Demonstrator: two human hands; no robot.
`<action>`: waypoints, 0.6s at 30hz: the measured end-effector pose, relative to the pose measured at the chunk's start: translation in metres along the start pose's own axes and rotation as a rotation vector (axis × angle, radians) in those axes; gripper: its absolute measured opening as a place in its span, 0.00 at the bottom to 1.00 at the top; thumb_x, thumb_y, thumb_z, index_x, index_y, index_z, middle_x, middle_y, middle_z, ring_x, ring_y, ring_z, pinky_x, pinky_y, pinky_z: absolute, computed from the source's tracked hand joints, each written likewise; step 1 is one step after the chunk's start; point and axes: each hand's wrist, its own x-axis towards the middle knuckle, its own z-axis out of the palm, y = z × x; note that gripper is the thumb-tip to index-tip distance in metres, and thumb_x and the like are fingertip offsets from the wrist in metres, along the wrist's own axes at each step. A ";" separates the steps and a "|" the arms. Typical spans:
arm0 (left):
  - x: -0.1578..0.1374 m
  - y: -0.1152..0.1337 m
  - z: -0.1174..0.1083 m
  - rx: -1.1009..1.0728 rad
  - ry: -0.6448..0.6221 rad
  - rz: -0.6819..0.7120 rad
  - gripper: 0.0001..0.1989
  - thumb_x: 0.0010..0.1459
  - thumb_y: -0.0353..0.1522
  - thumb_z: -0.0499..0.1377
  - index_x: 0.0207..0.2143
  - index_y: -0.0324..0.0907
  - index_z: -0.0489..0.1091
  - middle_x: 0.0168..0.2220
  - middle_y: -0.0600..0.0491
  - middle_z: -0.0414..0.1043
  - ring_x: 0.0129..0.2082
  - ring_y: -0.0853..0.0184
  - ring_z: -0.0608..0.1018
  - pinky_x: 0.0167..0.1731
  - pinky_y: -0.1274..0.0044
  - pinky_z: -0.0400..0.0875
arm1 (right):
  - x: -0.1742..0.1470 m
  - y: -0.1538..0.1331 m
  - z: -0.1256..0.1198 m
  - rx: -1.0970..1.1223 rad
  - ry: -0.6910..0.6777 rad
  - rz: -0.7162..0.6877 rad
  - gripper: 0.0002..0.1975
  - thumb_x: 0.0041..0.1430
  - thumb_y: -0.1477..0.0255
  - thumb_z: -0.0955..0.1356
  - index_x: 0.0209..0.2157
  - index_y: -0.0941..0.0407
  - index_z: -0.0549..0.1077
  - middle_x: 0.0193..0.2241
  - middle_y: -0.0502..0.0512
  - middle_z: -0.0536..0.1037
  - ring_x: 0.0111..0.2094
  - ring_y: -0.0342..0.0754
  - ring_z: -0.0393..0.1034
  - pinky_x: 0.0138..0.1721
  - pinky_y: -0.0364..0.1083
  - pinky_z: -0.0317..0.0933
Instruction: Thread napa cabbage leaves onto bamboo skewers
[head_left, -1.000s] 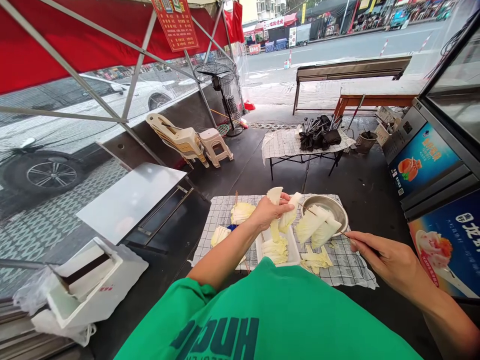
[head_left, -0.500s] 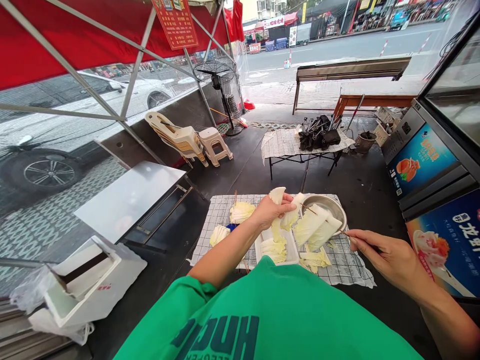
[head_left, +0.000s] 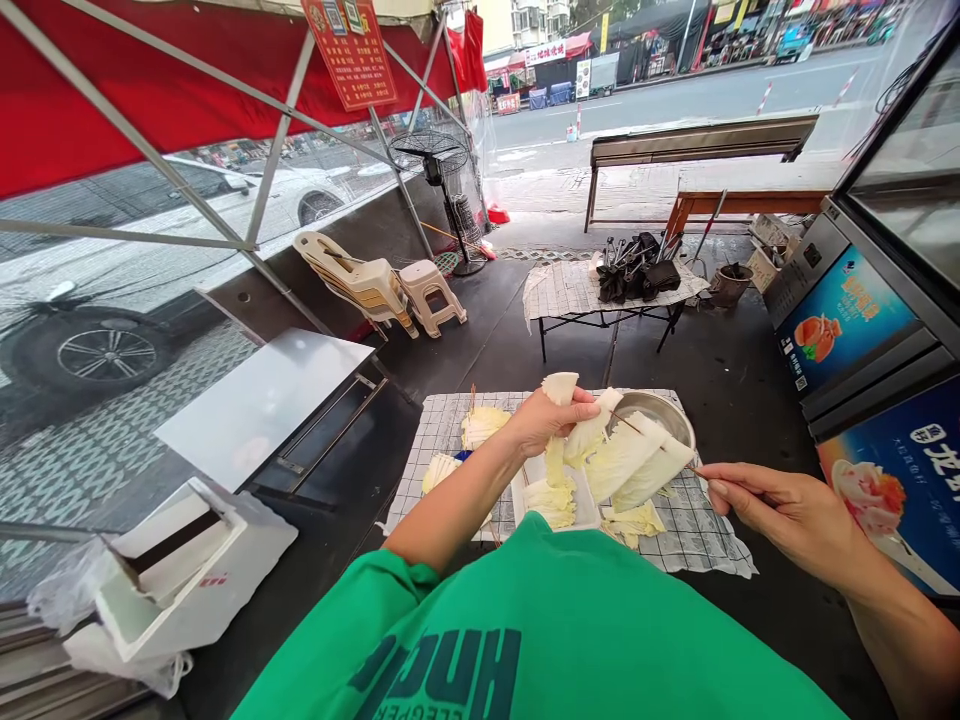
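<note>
My left hand (head_left: 534,425) is closed on pale Chinese cabbage leaves; one piece (head_left: 589,432) hangs from the fingertips on the right, and another end sticks up above the hand. A thin wooden skewer (head_left: 699,471) is pinched at its right end by my right hand (head_left: 780,510). Several cabbage leaves (head_left: 646,468) hang threaded on that skewer. Its far tip meets the leaf at my left fingers; whether it pierces it I cannot tell. Behind the leaves is a metal bowl (head_left: 681,418). Below my left hand, a white tray (head_left: 519,503) holds skewered cabbage.
The checked cloth (head_left: 712,545) covers the low table. On it lie cabbage bundles (head_left: 484,427) at left and loose leaf pieces (head_left: 635,521). Beyond are a second table with black objects (head_left: 637,268), stools (head_left: 431,295), a white table (head_left: 262,400), a foam box (head_left: 202,570) and a fridge (head_left: 855,300).
The skewered leaves and the leaf at my left fingers have shifted slightly right. Both hands keep their holds, and the whole view has moved a little.
</note>
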 end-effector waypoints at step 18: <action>-0.005 0.015 0.015 0.076 -0.085 -0.049 0.26 0.26 0.43 0.77 0.22 0.37 0.71 0.18 0.59 0.62 0.19 0.78 0.58 0.19 0.80 0.44 | 0.000 -0.005 0.004 0.149 -0.018 0.098 0.24 0.59 0.50 0.68 0.42 0.56 0.81 0.20 0.52 0.75 0.16 0.41 0.61 0.16 0.41 0.56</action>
